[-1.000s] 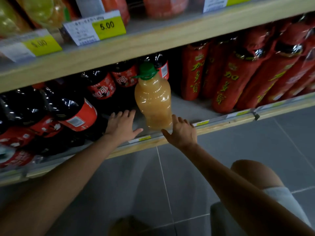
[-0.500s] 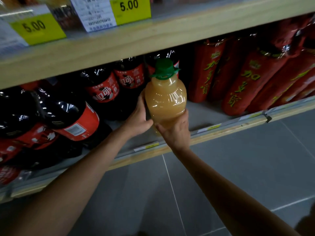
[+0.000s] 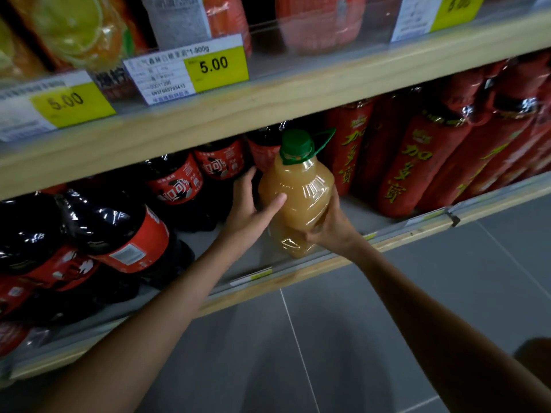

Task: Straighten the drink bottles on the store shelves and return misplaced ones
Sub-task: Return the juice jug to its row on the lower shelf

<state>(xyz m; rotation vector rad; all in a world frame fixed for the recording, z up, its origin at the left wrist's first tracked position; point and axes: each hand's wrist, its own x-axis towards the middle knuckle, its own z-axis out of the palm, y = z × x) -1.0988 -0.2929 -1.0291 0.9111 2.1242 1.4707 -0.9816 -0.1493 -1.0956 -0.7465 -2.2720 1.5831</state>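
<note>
A cloudy yellow juice bottle (image 3: 298, 198) with a green cap and green carry loop is held between both my hands at the front of the lower shelf (image 3: 298, 265), tilted slightly. My left hand (image 3: 250, 207) presses its left side, thumb across the front. My right hand (image 3: 331, 225) grips its lower right side from beneath. To its left stand dark cola bottles with red labels (image 3: 176, 186). To its right stand tall red-wrapped bottles with gold characters (image 3: 417, 165).
The upper shelf edge (image 3: 268, 102) carries yellow 5.00 price tags (image 3: 214, 67) just above the bottle's cap. Orange and yellow drink bottles (image 3: 74, 28) stand on that upper shelf. Grey floor tiles (image 3: 357, 323) lie below.
Both hands went from reaching beside the standing juice bottle to gripping it. The bottle now sits forward at the shelf's front edge.
</note>
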